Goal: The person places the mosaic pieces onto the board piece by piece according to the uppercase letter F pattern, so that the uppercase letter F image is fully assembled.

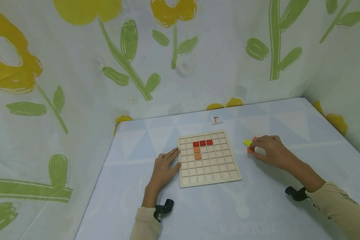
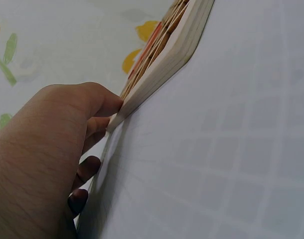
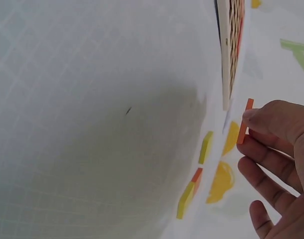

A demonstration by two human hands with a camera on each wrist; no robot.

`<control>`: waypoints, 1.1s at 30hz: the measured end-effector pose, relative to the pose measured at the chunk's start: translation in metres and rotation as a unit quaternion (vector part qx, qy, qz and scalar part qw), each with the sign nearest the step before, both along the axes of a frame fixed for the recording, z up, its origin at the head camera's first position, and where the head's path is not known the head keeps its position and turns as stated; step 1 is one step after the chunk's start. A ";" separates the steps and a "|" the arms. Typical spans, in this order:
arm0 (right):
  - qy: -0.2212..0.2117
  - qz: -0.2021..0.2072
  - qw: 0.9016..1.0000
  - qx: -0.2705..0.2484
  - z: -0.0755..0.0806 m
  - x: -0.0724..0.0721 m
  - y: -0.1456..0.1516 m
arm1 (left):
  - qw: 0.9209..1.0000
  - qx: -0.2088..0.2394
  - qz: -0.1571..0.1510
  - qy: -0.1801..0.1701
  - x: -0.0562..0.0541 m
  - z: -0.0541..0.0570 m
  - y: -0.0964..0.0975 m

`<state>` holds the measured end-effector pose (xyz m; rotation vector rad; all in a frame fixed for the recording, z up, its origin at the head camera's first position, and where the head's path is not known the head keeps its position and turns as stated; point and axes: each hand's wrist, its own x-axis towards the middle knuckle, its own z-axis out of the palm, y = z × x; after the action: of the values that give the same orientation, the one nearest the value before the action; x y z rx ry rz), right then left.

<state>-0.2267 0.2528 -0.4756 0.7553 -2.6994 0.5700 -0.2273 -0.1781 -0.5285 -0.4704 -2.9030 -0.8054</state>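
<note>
My right hand [image 1: 268, 151] pinches a flat orange tile [image 3: 245, 121] between thumb and fingertips, to the right of the board. The held tile stands on edge and clear of the table in the right wrist view. Below it lie a yellow tile [image 3: 205, 148] and a small cluster of yellow and orange tiles [image 3: 186, 200]. My left hand [image 1: 163, 168] rests at the left edge of a wooden grid board [image 1: 211, 170], its fingers and thumb [image 2: 108, 102] touching the rim. Three red tiles [image 1: 202, 143] sit in a row on the board, with two orange tiles [image 1: 197, 156] below the leftmost.
Behind the board lies a small pattern card [image 1: 216, 120] showing a coloured grid. A pale patterned cloth covers the table [image 1: 198, 213]. Flower-printed fabric walls [image 1: 213, 76] rise at the back and sides.
</note>
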 end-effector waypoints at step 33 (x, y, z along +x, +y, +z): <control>0.024 0.052 0.998 -0.020 0.010 0.002 -0.030 | 1.000 -0.008 0.001 -0.003 0.000 0.002 0.000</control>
<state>-0.2251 0.2231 -0.4656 0.8901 -2.6092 0.6214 -0.2277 -0.1786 -0.5265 -0.4676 -2.9165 -0.7867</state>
